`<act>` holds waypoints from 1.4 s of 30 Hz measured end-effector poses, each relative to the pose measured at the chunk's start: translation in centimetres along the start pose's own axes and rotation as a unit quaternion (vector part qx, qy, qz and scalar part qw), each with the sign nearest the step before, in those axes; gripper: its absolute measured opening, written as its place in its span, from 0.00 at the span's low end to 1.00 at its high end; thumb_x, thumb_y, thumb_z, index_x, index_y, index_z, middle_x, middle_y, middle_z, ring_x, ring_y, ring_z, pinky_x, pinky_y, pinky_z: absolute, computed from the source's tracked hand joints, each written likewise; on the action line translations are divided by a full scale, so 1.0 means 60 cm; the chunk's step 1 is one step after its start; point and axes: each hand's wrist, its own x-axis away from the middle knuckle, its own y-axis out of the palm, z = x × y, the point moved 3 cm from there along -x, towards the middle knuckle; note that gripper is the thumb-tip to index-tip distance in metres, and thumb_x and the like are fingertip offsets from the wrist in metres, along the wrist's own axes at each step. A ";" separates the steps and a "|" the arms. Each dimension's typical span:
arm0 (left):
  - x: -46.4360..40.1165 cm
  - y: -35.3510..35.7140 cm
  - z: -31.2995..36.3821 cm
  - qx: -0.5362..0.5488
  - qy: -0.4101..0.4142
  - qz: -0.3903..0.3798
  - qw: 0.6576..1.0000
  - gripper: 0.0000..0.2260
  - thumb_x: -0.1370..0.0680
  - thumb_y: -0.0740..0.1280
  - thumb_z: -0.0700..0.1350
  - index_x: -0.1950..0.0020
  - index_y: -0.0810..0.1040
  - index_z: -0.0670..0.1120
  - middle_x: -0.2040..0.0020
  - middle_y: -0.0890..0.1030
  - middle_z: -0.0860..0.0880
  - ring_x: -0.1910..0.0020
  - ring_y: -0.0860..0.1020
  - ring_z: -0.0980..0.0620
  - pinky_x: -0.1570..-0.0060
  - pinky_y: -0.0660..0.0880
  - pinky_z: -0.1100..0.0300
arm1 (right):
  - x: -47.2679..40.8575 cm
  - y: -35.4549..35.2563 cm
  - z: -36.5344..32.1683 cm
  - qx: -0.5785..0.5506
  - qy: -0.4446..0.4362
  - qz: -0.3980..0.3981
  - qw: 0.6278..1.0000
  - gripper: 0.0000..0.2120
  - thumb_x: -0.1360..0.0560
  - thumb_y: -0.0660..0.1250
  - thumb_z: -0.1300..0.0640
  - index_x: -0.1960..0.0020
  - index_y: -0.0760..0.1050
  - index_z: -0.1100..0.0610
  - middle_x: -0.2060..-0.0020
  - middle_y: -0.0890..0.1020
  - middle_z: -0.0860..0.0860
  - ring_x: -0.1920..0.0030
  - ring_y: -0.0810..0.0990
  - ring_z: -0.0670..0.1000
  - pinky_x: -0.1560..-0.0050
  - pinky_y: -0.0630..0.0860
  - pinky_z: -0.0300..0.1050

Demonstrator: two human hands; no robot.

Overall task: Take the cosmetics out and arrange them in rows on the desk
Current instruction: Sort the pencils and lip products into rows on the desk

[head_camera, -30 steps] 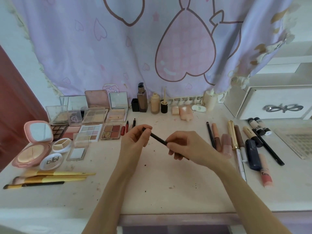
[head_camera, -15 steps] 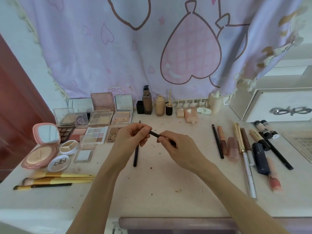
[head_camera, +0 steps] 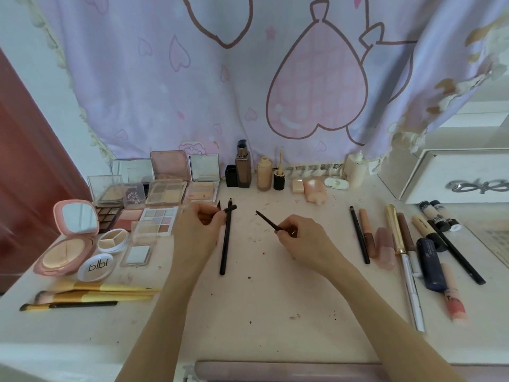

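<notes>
My right hand point(head_camera: 301, 237) pinches a thin dark eyeliner pencil point(head_camera: 266, 221) whose bare tip points up and to the left. My left hand point(head_camera: 199, 227) pinches the small dark cap point(head_camera: 230, 208) just left of it, above the desk point(head_camera: 261, 299). A long black pencil point(head_camera: 225, 244) lies on the desk between my hands, with a red-tipped pencil point(head_camera: 218, 205) poking out behind my left hand. Palettes and compacts point(head_camera: 162, 193) fill the left side. Tubes, pens and lip glosses point(head_camera: 407, 244) lie in a row on the right.
Bottles point(head_camera: 243, 169) stand along the back under a lilac curtain point(head_camera: 248, 78). Gold-handled brushes point(head_camera: 91, 292) lie at the front left. A white drawer unit point(head_camera: 454, 175) sits at the back right. A pink open compact point(head_camera: 68, 238) is at the far left.
My hands have drawn apart and the cap has come off the pencil, staying in my left hand. The view has shifted, bringing the desk's long black pencil into sight.
</notes>
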 end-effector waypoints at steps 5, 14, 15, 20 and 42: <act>0.011 0.051 0.005 -0.163 0.112 0.012 0.980 0.04 0.24 0.66 0.43 0.56 0.72 0.44 0.60 0.74 0.50 0.55 0.70 0.51 0.55 0.68 0.59 | -0.025 0.019 -0.011 -0.020 0.043 0.058 0.997 0.11 0.24 0.63 0.57 0.47 0.81 0.57 0.51 0.82 0.52 0.57 0.76 0.49 0.54 0.76 0.43; -0.005 0.078 -0.016 -0.291 0.153 0.008 0.944 0.04 0.26 0.65 0.43 0.58 0.74 0.43 0.58 0.78 0.45 0.53 0.68 0.47 0.55 0.62 0.57 | -0.072 0.061 -0.027 -0.005 0.043 0.084 0.995 0.15 0.25 0.66 0.53 0.41 0.77 0.58 0.43 0.79 0.53 0.42 0.76 0.52 0.42 0.72 0.42; -0.006 0.077 -0.019 -0.292 0.154 0.010 0.944 0.04 0.27 0.66 0.43 0.58 0.76 0.42 0.58 0.78 0.45 0.53 0.69 0.46 0.55 0.63 0.56 | -0.075 0.066 -0.029 -0.001 0.035 0.088 0.995 0.14 0.24 0.66 0.53 0.41 0.77 0.58 0.44 0.80 0.53 0.43 0.76 0.52 0.43 0.72 0.42; -0.006 0.067 -0.031 -0.281 0.176 0.004 0.943 0.06 0.27 0.67 0.41 0.53 0.83 0.42 0.56 0.79 0.46 0.49 0.70 0.44 0.52 0.62 0.55 | -0.067 0.070 -0.034 0.018 -0.055 0.096 0.994 0.11 0.22 0.60 0.59 0.45 0.79 0.59 0.47 0.82 0.53 0.47 0.77 0.49 0.49 0.66 0.31; 0.012 0.052 -0.035 -0.261 0.192 -0.034 0.945 0.15 0.29 0.60 0.42 0.49 0.83 0.41 0.51 0.84 0.46 0.47 0.74 0.42 0.46 0.70 0.53 | -0.028 0.091 -0.021 0.264 -0.202 -0.033 0.943 0.23 0.19 0.51 0.59 0.25 0.58 0.49 0.26 0.60 0.43 0.26 0.54 0.47 0.31 0.49 0.44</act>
